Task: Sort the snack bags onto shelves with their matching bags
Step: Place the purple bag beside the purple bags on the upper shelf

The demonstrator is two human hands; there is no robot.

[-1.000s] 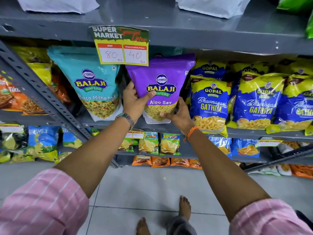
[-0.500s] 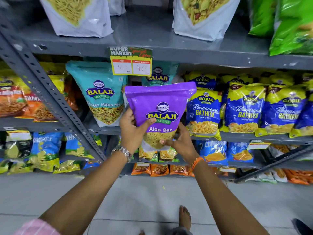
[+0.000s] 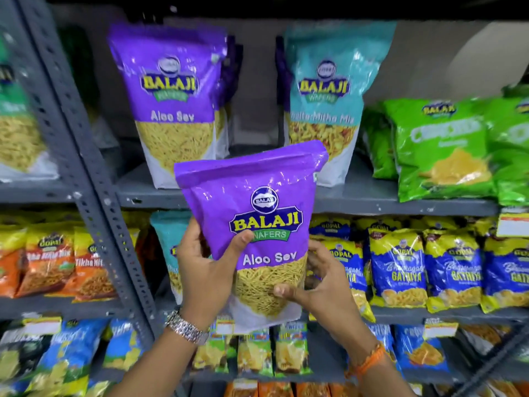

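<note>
The person holds a purple snack bag (image 3: 252, 224) up in front of the shelves. The bag stands tall, with its top edge up and leaning a little to the right, and its front faces the person. The left hand (image 3: 204, 270) wraps around the bag's left side, with the thumb pressed on the front. The right hand (image 3: 320, 285) cups the lower right side, fingers curled behind and the thumb on the clear part. Just above and behind the bag, the upper shelf (image 3: 357, 200) has a row of the same purple bags (image 3: 174, 101) standing up, a teal bag (image 3: 323, 101) to their right, and green bags (image 3: 440, 147) farther right. The shelf below has blue and yellow bags (image 3: 398, 267).
</note>
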